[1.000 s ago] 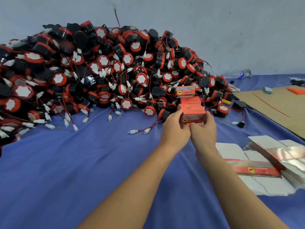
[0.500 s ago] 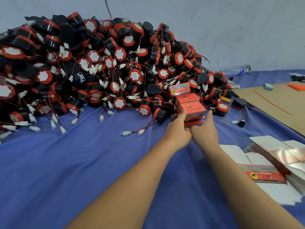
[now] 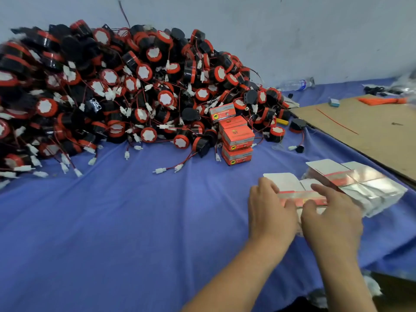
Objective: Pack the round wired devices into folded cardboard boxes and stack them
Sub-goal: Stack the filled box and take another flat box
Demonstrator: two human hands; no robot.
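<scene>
I count four closed orange boxes [image 3: 238, 136]. The round wired devices [image 3: 144, 73] in the heap are too many to count. There are two hands, my left hand [image 3: 270, 212] and my right hand [image 3: 331, 221]. I see one plastic bottle [image 3: 295, 84] and one cardboard sheet [image 3: 364, 129]. The flat box blanks [image 3: 371, 188] lie in one bundle, and their number I cannot tell.

The person's left forearm [image 3: 236, 278] and right forearm [image 3: 346, 282] are bare along the whole length in view, wrists included. The left grip [image 3: 272, 215] and right grip [image 3: 333, 221] are bare too, their fingertips softened by blur.
</scene>
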